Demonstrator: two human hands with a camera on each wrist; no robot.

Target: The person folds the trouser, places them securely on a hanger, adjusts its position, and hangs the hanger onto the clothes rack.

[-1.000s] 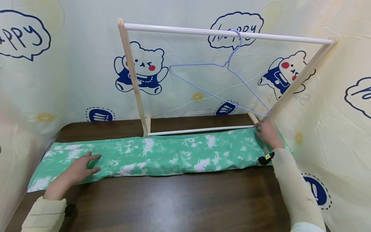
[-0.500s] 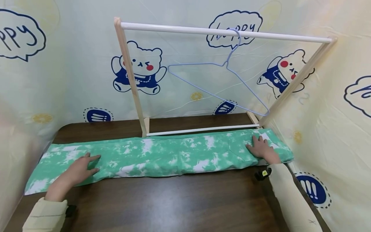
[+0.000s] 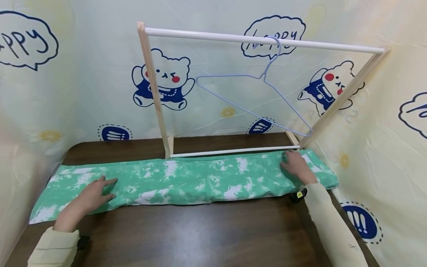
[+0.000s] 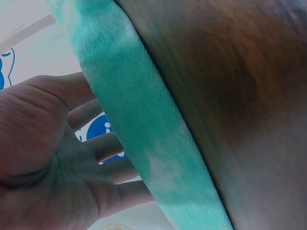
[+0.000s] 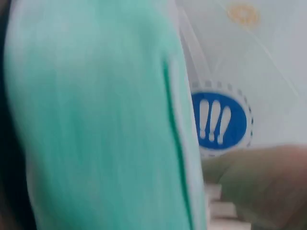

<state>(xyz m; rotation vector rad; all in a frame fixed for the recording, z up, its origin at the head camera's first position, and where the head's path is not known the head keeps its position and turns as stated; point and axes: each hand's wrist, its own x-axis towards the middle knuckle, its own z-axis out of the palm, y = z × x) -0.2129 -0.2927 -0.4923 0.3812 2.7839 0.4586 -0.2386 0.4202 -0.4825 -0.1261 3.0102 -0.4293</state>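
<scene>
Long green-and-white tie-dye trousers (image 3: 207, 180), folded lengthwise, lie flat across the wooden table (image 3: 186, 237). A pocket seam shows near their right end. My left hand (image 3: 90, 194) rests on the left part of the cloth with fingers spread. In the left wrist view its fingers (image 4: 108, 146) reach out fairly straight, their tips hidden behind the fabric. Over by the right end, my right hand (image 3: 297, 167) touches the trousers near their upper edge, fingers pointing down onto the cloth. The right wrist view is blurred and shows mostly green fabric (image 5: 100, 120).
Behind the trousers stands a wooden rack with a white top bar (image 3: 213, 36) and a thin lower bar (image 3: 230, 151). A blue wire hanger (image 3: 233, 102) hangs from the top bar. A printed curtain (image 3: 100, 74) encloses the back and sides.
My right hand moved from the trousers' upper right edge near the rack's foot down onto the cloth, then slightly up and left. The left hand has stayed in place.
</scene>
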